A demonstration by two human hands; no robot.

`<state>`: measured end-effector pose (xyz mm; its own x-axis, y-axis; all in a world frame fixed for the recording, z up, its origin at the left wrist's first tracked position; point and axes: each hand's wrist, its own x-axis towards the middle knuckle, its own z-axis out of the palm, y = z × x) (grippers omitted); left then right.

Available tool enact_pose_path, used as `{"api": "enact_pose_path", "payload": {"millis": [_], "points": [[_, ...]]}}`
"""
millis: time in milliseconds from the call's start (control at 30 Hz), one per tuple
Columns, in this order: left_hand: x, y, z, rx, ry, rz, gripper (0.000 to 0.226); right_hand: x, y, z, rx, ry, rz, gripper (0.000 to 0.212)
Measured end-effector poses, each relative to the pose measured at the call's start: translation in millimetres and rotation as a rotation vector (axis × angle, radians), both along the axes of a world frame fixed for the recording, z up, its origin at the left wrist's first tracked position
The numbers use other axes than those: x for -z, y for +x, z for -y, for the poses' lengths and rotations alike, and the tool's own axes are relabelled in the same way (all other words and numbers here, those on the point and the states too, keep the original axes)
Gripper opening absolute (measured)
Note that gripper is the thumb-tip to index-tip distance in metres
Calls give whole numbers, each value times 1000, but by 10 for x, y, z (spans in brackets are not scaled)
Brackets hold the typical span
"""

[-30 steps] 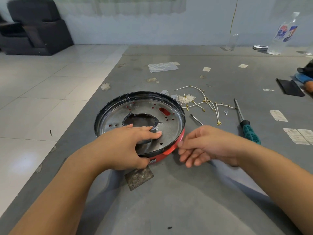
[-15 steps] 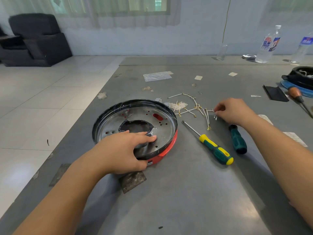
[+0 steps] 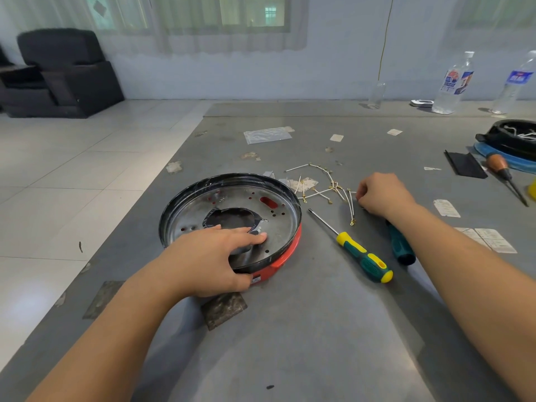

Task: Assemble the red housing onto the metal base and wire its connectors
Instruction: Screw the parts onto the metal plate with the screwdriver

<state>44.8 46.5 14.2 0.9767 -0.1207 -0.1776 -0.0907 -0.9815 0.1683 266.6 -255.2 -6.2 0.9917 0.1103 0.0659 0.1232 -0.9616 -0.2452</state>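
A round metal base (image 3: 278, 224) with a black rim lies on the grey table, and the red housing (image 3: 285, 258) shows under its near right edge. My left hand (image 3: 211, 256) grips the near rim, fingers inside the dish and thumb on the outside. A bunch of white wires with gold connectors (image 3: 327, 190) lies to the right of the base. My right hand (image 3: 383, 195) rests with curled fingers at the right end of those wires; what the fingertips pinch is hidden.
A yellow-green screwdriver (image 3: 362, 256) and a dark green screwdriver (image 3: 401, 248) lie right of the base. At the far right sit a black part on a blue ring (image 3: 510, 140), a wooden-handled tool (image 3: 501, 169), a black card (image 3: 464, 163) and two water bottles (image 3: 455, 82). The table edge runs along the left.
My right hand has moved from beside the red housing out to the wires, uncovering the yellow-green screwdriver. The left hand stays on the rim. The view has tilted upward.
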Motion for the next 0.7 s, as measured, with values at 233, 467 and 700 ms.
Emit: {"api": "enact_pose_path", "payload": {"millis": [233, 467, 700], "points": [[-9, 15, -5, 42, 19, 7, 83, -18, -128, -56, 29, 9, 34, 25], [-114, 117, -37, -32, -327, -83, 85, -256, -481, -313, -226, 447, 103, 18], [-94, 164, 120, -102, -588, 352, 26, -406, -1072, -851, -470, 908, -148, 19]]}}
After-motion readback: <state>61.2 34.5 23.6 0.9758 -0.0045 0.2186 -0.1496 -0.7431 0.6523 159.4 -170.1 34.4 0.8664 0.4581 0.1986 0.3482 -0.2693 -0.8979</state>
